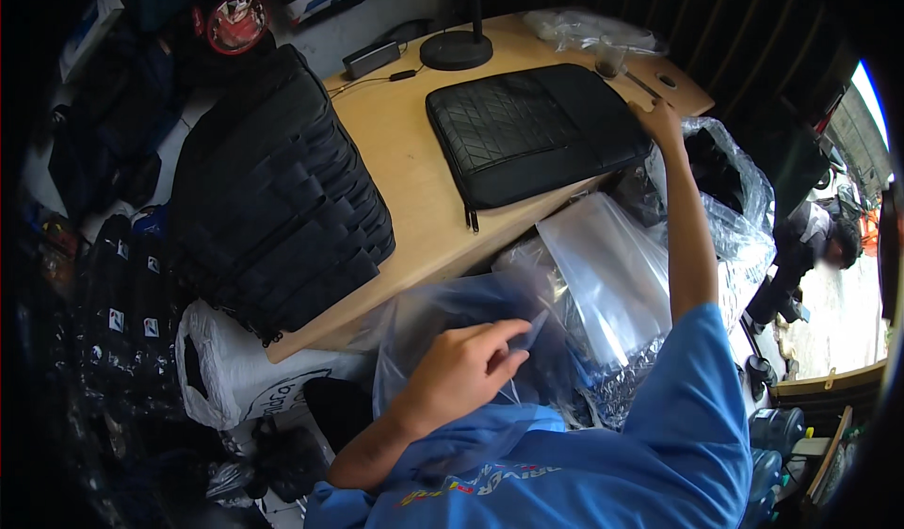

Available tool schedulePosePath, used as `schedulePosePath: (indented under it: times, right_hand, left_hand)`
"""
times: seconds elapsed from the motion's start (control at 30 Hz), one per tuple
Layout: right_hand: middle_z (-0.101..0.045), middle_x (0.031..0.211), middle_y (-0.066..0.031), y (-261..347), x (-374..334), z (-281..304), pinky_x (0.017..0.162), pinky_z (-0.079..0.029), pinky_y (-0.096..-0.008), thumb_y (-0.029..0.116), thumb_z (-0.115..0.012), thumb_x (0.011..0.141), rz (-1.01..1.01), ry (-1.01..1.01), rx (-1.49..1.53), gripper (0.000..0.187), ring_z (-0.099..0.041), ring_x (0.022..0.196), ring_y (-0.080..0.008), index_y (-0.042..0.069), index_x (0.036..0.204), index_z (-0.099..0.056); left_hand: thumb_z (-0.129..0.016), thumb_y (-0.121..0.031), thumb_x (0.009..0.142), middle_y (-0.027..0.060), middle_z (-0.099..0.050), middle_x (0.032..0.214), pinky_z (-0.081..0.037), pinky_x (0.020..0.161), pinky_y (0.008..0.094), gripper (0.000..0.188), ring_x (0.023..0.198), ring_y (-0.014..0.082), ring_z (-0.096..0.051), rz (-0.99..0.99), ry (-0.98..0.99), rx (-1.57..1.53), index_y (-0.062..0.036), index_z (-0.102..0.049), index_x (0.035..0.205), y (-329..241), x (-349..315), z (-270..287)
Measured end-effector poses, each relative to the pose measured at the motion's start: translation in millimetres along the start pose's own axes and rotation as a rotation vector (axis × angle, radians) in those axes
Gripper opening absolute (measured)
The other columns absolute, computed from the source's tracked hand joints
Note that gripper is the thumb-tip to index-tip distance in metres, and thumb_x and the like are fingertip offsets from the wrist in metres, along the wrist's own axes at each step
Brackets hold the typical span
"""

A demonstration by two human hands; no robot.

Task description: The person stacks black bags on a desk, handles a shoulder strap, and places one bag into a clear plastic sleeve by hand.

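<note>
- Clear plastic bag [471, 317] lies near, in the lap area just below the wooden desk's [414, 180] near edge; the left hand [466, 369] pinches its top edge between thumb and fingertips, fingers curled closed on the film.
- Right hand [662, 122] is stretched far out to the right end of a black quilted sleeve case [532, 129], fingers resting on its far right corner; whether they grip it or only touch I cannot tell.
- Case lies flat on the desk, its long axis running left to right with a slight tilt, far from the bag and up-scene of it.
- Right hand is on the case; the left is well apart from it.
- Stack of black cases [278, 190] sits at the desk's left; more clear bags [612, 265] lie between desk and right arm.
</note>
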State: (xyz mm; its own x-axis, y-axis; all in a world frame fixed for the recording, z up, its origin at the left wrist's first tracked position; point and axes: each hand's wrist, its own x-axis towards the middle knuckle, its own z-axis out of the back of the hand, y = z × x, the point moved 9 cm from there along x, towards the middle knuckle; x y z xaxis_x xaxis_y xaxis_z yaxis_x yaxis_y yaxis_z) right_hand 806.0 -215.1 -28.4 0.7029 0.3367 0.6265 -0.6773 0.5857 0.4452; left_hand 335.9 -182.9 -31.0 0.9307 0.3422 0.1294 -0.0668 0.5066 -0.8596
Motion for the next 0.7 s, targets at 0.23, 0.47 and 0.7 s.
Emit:
schedulePosePath:
  times: [0.23, 0.47, 0.7]
  right_hand:
    - [-0.064, 0.092, -0.0241, -3.7, 0.7, -65.1, 0.077, -0.049, -0.0366, 0.040, -0.070, 0.071, -0.199, 0.691, -0.106, 0.059, -0.063, 0.084, -0.0323, -0.013, 0.095, -0.060]
    - [-0.063, 0.090, -0.0159, 17.0, -82.3, -16.7, 0.074, -0.055, -0.0333, 0.010, -0.060, 0.078, -0.841, 0.897, 1.239, 0.025, -0.065, 0.077, -0.0218, -0.005, 0.097, -0.056]
    - [-0.061, 0.074, -0.0077, -9.3, -116.1, 117.6, 0.060, -0.052, -0.0258, 0.006, -0.056, 0.077, -0.524, 0.255, 1.064, 0.011, -0.061, 0.063, -0.0154, -0.001, 0.085, -0.059]
  left_hand:
    - [-0.056, -0.001, 0.079, 0.0096, -0.057, 0.075, -0.047, 0.059, 0.0318, 0.023, 0.064, 0.0250, -0.059, -0.104, 0.096, 0.050, -0.0069, -0.064, 0.099, -6.2, 10.1, -27.6]
    - [-0.054, -0.001, 0.078, 0.0132, -0.059, 0.080, -0.047, 0.063, 0.0347, 0.020, 0.067, 0.0287, -0.059, -0.102, 0.157, 0.119, -0.0041, -0.063, 0.095, -11.8, 14.1, -5.4]
    - [-0.049, 0.000, 0.074, 0.0181, -0.064, 0.080, -0.052, 0.063, 0.0343, 0.032, 0.068, 0.0282, -0.065, -0.091, 0.233, 0.431, -0.0016, -0.058, 0.105, -61.4, 24.3, 63.6]
